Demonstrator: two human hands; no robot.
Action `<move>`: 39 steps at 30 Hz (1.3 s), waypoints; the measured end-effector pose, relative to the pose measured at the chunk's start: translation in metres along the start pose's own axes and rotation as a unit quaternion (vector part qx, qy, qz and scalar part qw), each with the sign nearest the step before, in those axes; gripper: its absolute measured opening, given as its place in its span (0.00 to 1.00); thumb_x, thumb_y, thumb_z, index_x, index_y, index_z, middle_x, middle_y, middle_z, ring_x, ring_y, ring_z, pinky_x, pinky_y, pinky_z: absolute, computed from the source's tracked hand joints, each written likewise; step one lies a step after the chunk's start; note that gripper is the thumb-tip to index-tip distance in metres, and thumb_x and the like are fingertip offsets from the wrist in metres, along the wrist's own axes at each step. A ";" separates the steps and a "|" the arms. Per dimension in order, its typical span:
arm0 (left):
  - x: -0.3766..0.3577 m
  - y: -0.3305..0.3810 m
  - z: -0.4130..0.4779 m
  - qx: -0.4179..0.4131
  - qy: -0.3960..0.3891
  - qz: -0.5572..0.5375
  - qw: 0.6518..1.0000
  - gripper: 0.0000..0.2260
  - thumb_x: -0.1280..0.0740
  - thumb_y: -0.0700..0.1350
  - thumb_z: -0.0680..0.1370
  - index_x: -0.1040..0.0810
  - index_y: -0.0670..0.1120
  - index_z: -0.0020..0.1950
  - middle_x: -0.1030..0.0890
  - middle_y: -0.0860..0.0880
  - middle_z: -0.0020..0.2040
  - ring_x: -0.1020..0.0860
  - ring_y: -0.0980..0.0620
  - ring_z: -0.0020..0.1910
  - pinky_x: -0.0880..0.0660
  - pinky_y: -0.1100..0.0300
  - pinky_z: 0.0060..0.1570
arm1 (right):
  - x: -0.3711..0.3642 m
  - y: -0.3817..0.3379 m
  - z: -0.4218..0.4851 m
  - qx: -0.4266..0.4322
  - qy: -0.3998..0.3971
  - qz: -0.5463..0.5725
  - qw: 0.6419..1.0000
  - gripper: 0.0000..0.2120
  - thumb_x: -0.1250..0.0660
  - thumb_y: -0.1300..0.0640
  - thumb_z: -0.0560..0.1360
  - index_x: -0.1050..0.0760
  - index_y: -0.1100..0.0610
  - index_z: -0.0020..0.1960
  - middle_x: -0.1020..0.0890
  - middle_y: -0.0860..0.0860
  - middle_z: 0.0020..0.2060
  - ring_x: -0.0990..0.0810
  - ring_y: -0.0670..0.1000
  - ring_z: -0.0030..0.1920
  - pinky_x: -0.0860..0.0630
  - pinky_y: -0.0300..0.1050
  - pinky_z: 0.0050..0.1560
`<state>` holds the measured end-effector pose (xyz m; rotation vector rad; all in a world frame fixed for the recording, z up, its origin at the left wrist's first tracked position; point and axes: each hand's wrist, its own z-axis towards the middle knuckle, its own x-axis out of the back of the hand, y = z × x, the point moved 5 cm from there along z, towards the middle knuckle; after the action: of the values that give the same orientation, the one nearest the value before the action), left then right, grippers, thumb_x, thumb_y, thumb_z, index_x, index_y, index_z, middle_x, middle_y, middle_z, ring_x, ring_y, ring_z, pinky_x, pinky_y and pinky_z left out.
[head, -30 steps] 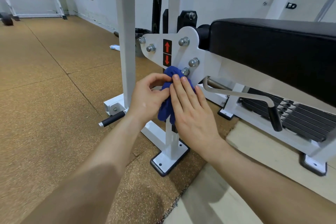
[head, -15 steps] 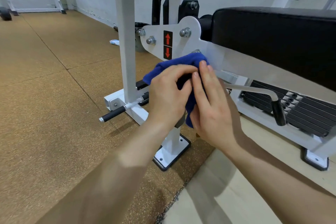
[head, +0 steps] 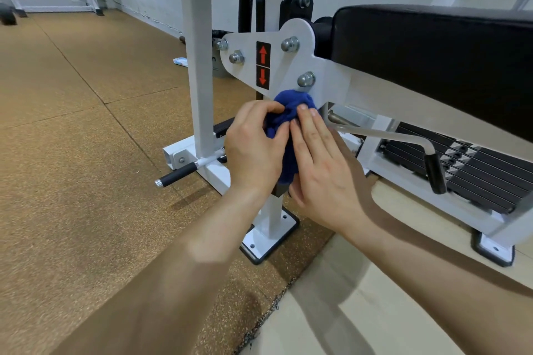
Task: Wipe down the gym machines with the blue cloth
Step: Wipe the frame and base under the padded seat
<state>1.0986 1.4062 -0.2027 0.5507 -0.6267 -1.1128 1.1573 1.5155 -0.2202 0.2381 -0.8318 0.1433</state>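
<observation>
Indoors, over cork floor (head: 86, 153), left hand (head: 253, 150) grips blue cloth (head: 291, 112), right hand (head: 326, 179) presses flat.

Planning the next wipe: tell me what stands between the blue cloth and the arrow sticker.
Nothing visible does. The blue cloth, held by the left hand and right hand, lies just below the arrow sticker.

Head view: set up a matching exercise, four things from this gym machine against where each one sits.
Things: 1 blue cloth; 2 arrow sticker; 3 black pad; 4 foot plate.
Places: a on the white bracket; b on the floor; c between left hand and right hand; d right of the bracket.
Pairs: 1-c, 2-a, 3-d, 4-b.
</observation>
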 end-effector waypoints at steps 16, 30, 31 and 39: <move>-0.006 0.005 -0.007 0.033 -0.040 -0.074 0.996 0.06 0.29 0.39 0.76 0.16 0.49 0.50 0.17 0.55 0.44 0.18 0.57 0.45 0.20 0.56 0.48 | 0.009 0.013 -0.001 0.028 0.049 -0.014 0.998 0.26 0.39 0.67 0.79 0.38 0.69 0.76 0.39 0.64 0.77 0.44 0.63 0.79 0.43 0.59 0.78; 0.008 -0.059 -0.016 0.111 -0.071 -0.012 0.991 0.09 0.32 0.37 0.78 0.23 0.52 0.49 0.20 0.52 0.49 0.21 0.60 0.48 0.25 0.67 0.51 | -0.050 -0.012 -0.018 0.051 -0.071 0.031 0.996 0.31 0.41 0.59 0.78 0.43 0.70 0.78 0.46 0.66 0.79 0.48 0.63 0.80 0.38 0.60 0.76; 0.011 -0.059 -0.006 0.113 -0.053 -0.021 0.992 0.09 0.31 0.36 0.77 0.23 0.51 0.48 0.19 0.51 0.48 0.21 0.60 0.47 0.26 0.70 0.50 | -0.051 -0.011 -0.011 0.054 -0.072 0.028 0.996 0.32 0.40 0.59 0.78 0.44 0.70 0.78 0.46 0.66 0.79 0.49 0.63 0.80 0.38 0.60 0.76; -0.010 -0.063 0.038 0.154 0.002 -0.119 0.981 0.08 0.31 0.35 0.76 0.16 0.46 0.50 0.15 0.53 0.46 0.18 0.59 0.47 0.21 0.64 0.53 | -0.066 -0.023 0.015 0.059 -0.100 -0.057 0.992 0.38 0.40 0.55 0.77 0.52 0.68 0.80 0.55 0.63 0.80 0.54 0.60 0.81 0.43 0.58 0.78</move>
<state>1.0280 1.3897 -0.2210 0.9120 -0.7494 -1.2453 1.1072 1.4874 -0.2630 0.4163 -1.0068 0.0619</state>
